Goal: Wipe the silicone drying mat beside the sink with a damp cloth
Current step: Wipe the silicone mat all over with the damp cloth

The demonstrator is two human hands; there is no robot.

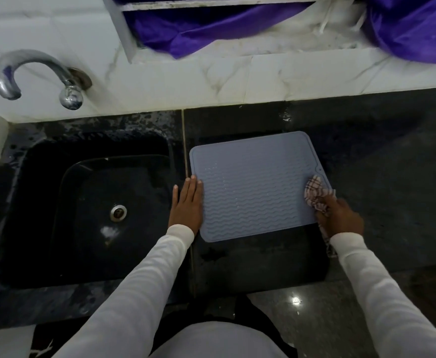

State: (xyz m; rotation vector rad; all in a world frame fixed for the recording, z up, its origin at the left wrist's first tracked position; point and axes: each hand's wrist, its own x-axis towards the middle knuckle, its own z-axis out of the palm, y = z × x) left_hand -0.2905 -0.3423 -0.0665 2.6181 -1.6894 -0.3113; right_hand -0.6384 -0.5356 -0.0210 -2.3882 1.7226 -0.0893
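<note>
1. Head-worn view, looking down on a dark stone counter, with two arms in white sleeves reaching forward.
2. Between the two hands: a grey-blue silicone drying mat, lying flat, its surface ribbed with wavy lines.
3. Left hand: fingers straight and together, palm down, pressing on the mat's left edge, apparently to keep it from sliding.
4. Right hand: fingers curled round a bunched checked cloth, pressed onto the mat's right edge, just below a small corner tab.
5. Left of the left hand: a black sink with a metal drain; beyond it, a curved steel tap on a white marble wall.
6. Far beyond both hands: purple fabric on a ledge.
7. Progress, as a judgement: wiping under way, with cloth on the mat. Faint specks, perhaps droplets, dotted over the middle ribs; how much is already wiped, impossible to tell. Likely left: strokes from the right hand's side across toward the left hand, then the strip under that hand.
</note>
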